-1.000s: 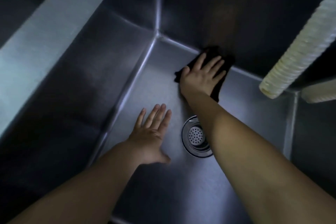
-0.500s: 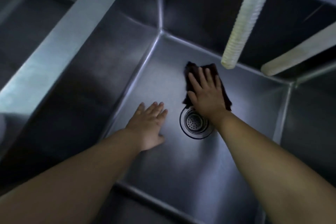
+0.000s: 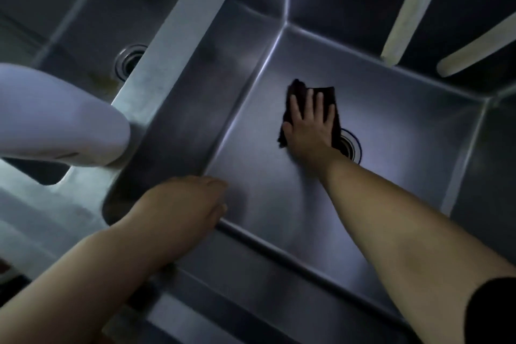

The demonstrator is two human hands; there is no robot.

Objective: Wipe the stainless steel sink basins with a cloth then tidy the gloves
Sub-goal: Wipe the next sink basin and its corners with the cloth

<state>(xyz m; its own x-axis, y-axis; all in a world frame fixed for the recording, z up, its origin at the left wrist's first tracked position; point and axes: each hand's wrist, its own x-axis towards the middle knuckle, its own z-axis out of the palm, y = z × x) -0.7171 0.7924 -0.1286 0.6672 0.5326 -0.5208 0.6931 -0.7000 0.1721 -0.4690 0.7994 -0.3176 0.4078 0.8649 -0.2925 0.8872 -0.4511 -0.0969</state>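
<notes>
1. Dim steel double sink; right basin [image 3: 279, 204] in use, left basin [image 3: 92, 36] past the divider; two pale hoses [image 3: 405, 8] hang over the back wall; white pipe [image 3: 55, 120] at left.
2. Right hand [image 3: 310, 123] flat, fingers straight, pressing the dark cloth [image 3: 326, 95] on the basin floor, just left of the drain [image 3: 353, 148].
3. Change: cloth has swept from the back wall toward the drain; left hand [image 3: 184, 204] has lifted off the floor to the near-left corner, fingers loosely curled, holding nothing.
4. Read: floor pass mid-way; left basin probably still to wipe; gloves not in view.
</notes>
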